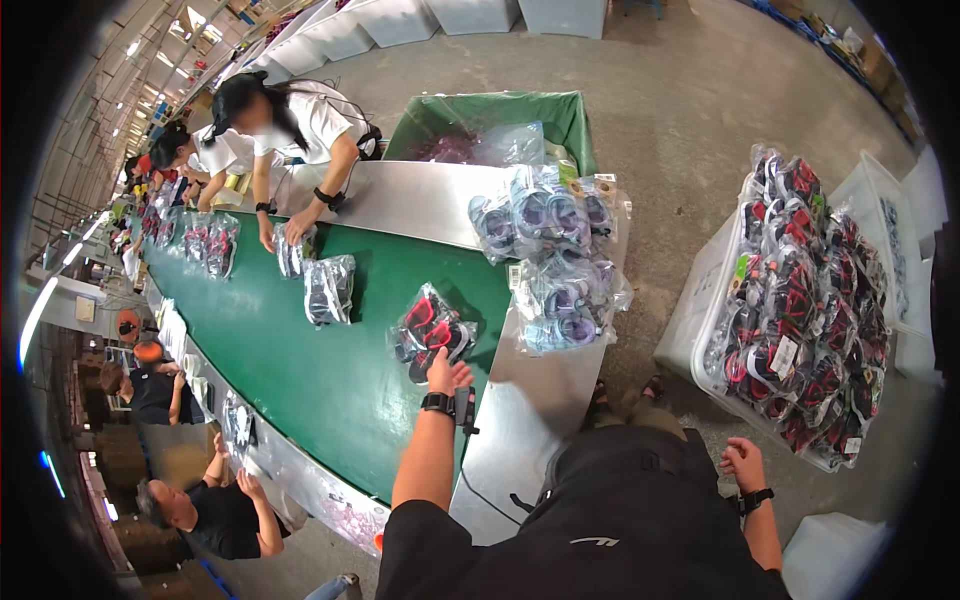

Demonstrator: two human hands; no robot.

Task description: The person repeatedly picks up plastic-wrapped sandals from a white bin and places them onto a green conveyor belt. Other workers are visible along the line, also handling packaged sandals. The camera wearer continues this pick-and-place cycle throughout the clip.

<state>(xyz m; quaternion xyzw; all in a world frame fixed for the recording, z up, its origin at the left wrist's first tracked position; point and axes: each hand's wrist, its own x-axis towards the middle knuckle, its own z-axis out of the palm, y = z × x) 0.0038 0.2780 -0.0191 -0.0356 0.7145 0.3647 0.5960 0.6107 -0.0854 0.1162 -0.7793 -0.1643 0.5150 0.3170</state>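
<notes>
My left hand (447, 374) reaches over the green conveyor belt (290, 350), its fingers stretched out and apart. Just beyond the fingertips lies a clear-bagged bundle of black and red shoes (432, 332); whether they touch it I cannot tell. My right hand (742, 464) hangs at my right side with fingers loosely curled and nothing visible in it. Near that hand stands a white bin (690, 350), heaped with bagged black and red shoes (795, 300). At the belt's end, bagged pale blue and purple shoes (565, 260) are piled on the metal ledge (540, 385).
Across the belt a co-worker (310, 120) handles bagged dark shoes (293, 250), beside another bagged pair (329, 290). More people line the belt at left, one in black (215, 515). A green-lined bin (490, 110) stands behind the metal table (420, 195). White bins (400, 20) line the back.
</notes>
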